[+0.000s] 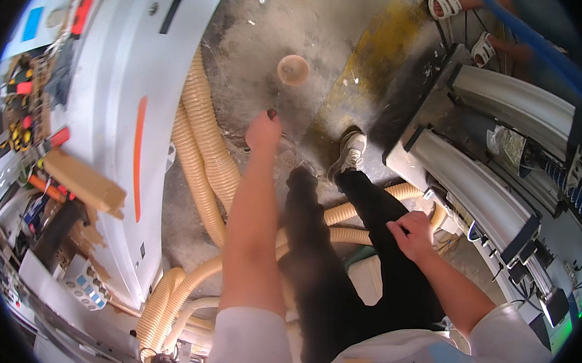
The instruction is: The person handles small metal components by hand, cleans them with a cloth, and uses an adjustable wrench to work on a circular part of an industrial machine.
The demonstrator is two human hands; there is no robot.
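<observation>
My left hand (264,132) reaches forward over the concrete floor, its fingers closed round a small dark object (272,114). Only the tip of that object shows past the fist, so its kind is hidden. My right hand (413,235) hangs beside my right thigh, near the machine frame on the right. Its fingers are loosely bent and apart, and nothing shows in it. Past my left fist, a round pinkish bowl-like piece (293,70) lies on the floor.
Ribbed tan hoses (202,140) run along the floor and behind my legs. A large white panel (122,126) stands left, beside tools and a cardboard box (85,182). Metal machine rails (473,182) fill the right. Another person's sandalled foot (445,7) and a blue hose (530,36) are at upper right.
</observation>
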